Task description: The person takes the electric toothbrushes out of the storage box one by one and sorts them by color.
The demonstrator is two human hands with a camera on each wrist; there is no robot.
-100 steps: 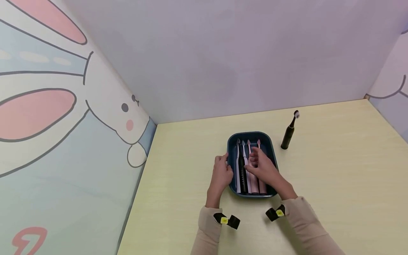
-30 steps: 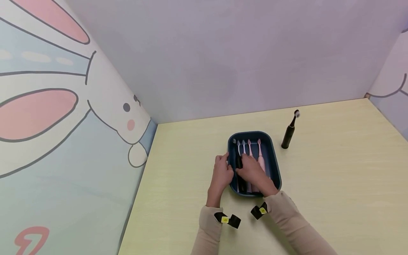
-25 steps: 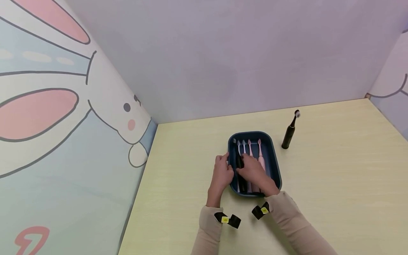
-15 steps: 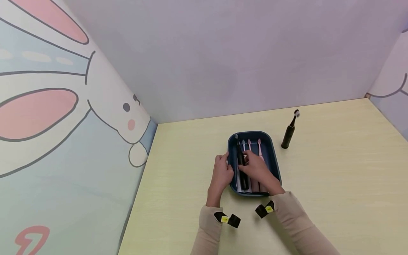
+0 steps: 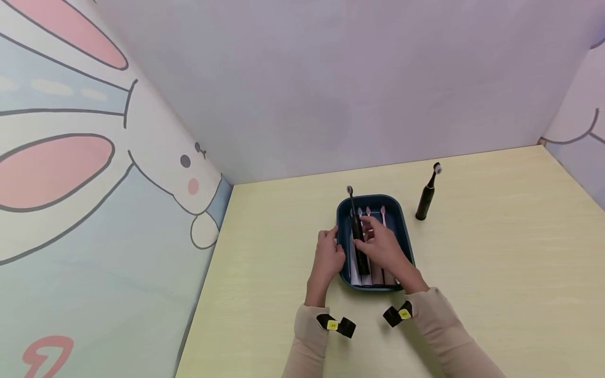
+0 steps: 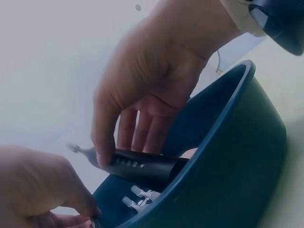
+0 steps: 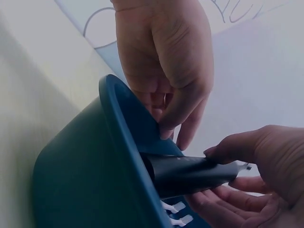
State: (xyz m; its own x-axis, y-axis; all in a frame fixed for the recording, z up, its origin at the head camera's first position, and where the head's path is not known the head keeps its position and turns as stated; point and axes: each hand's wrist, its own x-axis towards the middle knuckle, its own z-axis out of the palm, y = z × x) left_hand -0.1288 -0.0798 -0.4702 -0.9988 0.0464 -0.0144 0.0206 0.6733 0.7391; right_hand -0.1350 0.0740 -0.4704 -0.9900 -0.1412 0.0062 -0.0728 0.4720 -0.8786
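My right hand (image 5: 385, 245) pinches a black electric toothbrush (image 5: 357, 231) between thumb and fingers, over the dark blue bin (image 5: 399, 223). The brush head sticks up past the bin's far rim; in the left wrist view the handle of the toothbrush (image 6: 142, 166) tilts, its butt end still within the bin. At the bin's left rim, my left hand (image 5: 329, 254) holds the edge, thumb and fingertips at the wall in the right wrist view. Under the held one, several white and pink electric toothbrushes (image 5: 383, 215) lie side by side, partly hidden by my right hand.
Another black electric toothbrush (image 5: 426, 200) stands upright on the pale wooden table (image 5: 491, 236), right of the bin. A plain wall (image 5: 331, 94) rises behind the table, and a wall with a rabbit drawing (image 5: 156, 157) borders its left side.
My right hand reached left in the bin, took hold of the black toothbrush and lifted it, head end rising past the far rim. My left hand stays on the left rim.
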